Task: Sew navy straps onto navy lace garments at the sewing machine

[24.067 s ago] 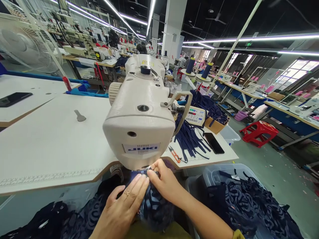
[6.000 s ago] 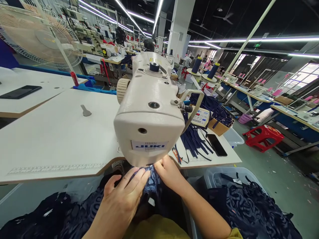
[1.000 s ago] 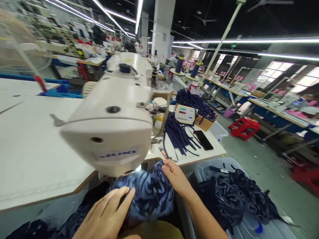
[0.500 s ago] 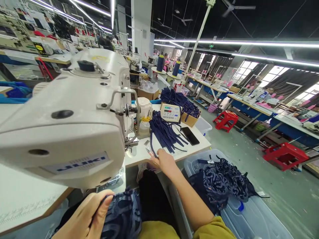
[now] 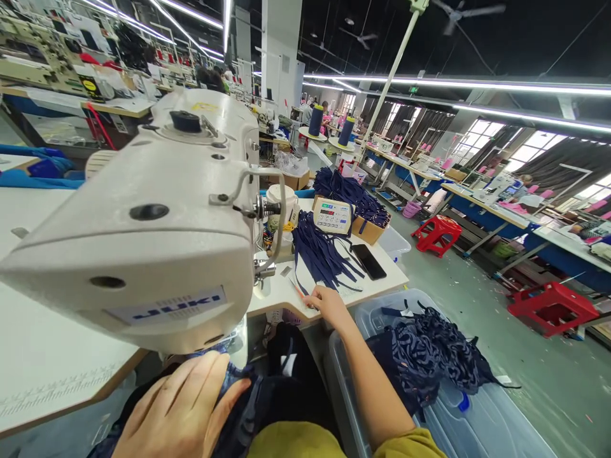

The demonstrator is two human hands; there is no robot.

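Observation:
My left hand point(image 5: 179, 401) is closed on a navy patterned fabric piece point(image 5: 238, 407), just below the head of the white sewing machine point(image 5: 191, 254). Part of the cloth is hidden behind the fingers and under the machine. At the front edge of the white table point(image 5: 272, 296), my right hand point(image 5: 327, 304) has its fingers on small thread snips with an orange-red handle point(image 5: 301, 295). The blades point away, to the upper left. Just beyond that hand lies a bundle of navy straps point(image 5: 319, 254).
A black phone point(image 5: 368, 261) and a control panel point(image 5: 333, 216) are on the table's right part. Behind them stands a cardboard box point(image 5: 370, 230) of navy straps. To the right, a clear plastic bin point(image 5: 496, 420) carries dark patterned garments point(image 5: 424, 350). Red stools point(image 5: 436, 235) stand on the floor.
My left hand has turned, its back now facing up, and the fabric has shifted with it under the machine head. My right hand's fingers have closed on the snips. The view has shifted slightly.

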